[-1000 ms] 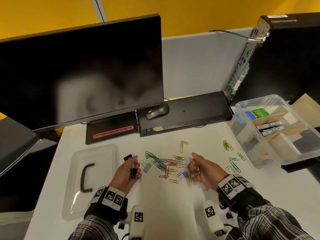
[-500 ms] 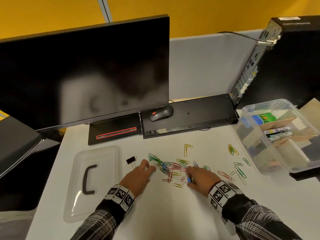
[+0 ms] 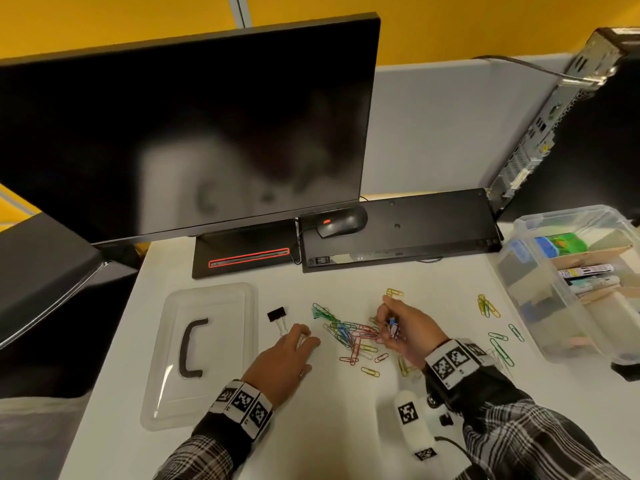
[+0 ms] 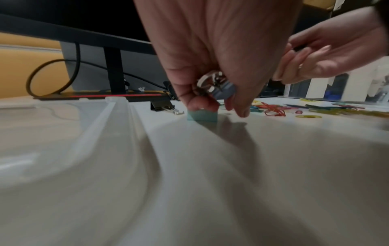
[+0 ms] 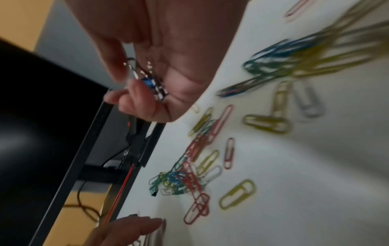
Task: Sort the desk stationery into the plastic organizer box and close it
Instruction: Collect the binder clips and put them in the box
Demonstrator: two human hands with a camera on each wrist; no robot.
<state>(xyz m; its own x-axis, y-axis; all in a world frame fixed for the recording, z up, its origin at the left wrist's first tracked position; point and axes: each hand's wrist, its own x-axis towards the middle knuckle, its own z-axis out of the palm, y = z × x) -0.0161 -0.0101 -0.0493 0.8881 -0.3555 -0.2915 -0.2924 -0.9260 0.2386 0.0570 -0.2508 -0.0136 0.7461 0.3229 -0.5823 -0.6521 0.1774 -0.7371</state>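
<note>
Colored paper clips (image 3: pixel 349 336) lie in a loose pile mid-desk, with more paper clips (image 5: pixel 195 168) spread toward the clear organizer box (image 3: pixel 540 306) at the right. My right hand (image 3: pixel 389 320) is raised over the pile and grips several small binder clips (image 5: pixel 154 86), one of them blue. My left hand (image 3: pixel 303 337) is low on the desk left of the pile. It curls round silver-handled binder clips (image 4: pixel 216 86) while its thumb presses a teal binder clip (image 4: pixel 202 115). A black binder clip (image 3: pixel 277 315) lies loose beyond the left hand.
The box's clear lid (image 3: pixel 214 306) with a black handle lies flat at the left. A monitor (image 3: pixel 187 126), its base, a mouse (image 3: pixel 341 221) and an overturned keyboard (image 3: pixel 415 230) line the back. A computer tower (image 3: pixel 568 116) stands behind the box, which holds markers and cardboard dividers.
The left hand set the black binder clip down and dropped to the desk. The right hand went down to the pile, then lifted again with small binder clips.
</note>
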